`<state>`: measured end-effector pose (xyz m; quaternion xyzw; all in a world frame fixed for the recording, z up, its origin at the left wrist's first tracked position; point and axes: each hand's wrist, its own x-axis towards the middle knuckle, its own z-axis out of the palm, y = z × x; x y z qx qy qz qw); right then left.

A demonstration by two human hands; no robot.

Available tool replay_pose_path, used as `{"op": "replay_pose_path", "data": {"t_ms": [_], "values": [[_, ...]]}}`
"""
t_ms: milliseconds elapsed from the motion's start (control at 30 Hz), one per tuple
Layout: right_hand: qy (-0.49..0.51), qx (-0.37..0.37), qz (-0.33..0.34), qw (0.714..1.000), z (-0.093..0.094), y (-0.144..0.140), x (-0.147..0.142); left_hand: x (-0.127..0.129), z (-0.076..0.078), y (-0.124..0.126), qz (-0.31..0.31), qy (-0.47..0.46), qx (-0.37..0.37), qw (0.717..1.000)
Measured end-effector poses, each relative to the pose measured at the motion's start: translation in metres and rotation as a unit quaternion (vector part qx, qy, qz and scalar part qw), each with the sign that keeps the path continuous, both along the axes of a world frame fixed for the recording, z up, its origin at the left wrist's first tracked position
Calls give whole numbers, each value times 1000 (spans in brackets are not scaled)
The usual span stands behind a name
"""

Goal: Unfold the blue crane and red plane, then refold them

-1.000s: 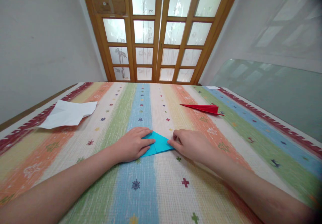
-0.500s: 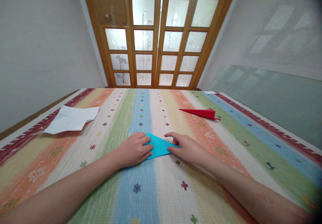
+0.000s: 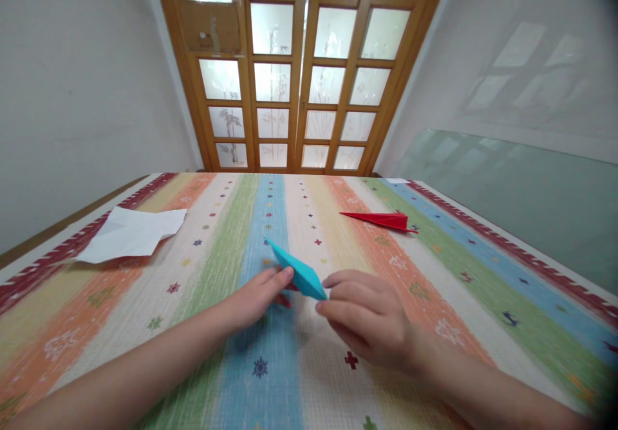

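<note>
A folded piece of blue paper [image 3: 302,275] is held tilted above the striped tablecloth, one point toward the far left and the other toward me. My left hand [image 3: 270,291] pinches its lower left edge, thumb on top and fingers beneath. At the near right tip, my right hand [image 3: 369,311] has its fingers closed on the paper, slightly blurred. Part of the underside is hidden by the hands.
A red folded paper plane [image 3: 379,221] lies beyond my right hand. To the far left rests a creased white sheet [image 3: 130,233]. The striped tablecloth [image 3: 193,365] covers the table. Behind stand wooden glazed doors [image 3: 299,76], with a pale green panel [image 3: 512,192] at right.
The blue paper has been lifted off the cloth and turned up on edge. My left hand has shifted its grip to the edge; my right hand has closed on the near tip.
</note>
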<state>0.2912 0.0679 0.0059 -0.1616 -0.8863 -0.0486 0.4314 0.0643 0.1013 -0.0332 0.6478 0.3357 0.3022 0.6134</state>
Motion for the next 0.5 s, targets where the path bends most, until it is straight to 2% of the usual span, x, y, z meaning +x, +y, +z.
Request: {"op": "replay_pose_path", "data": {"t_ms": [100,167,300,500], "values": [[-93,64,33,993,0,-11,-10,2,-2,-4,-50,-130,-103,985],[-122,71,24,990,-6,-14,-16,4,-3,-8,-45,-162,-142,975],[-153,46,10,987,-23,-11,-21,9,-10,-9,35,-166,-204,964],[-214,25,28,976,-34,-7,-25,11,-16,-4,24,-161,-205,965]]}}
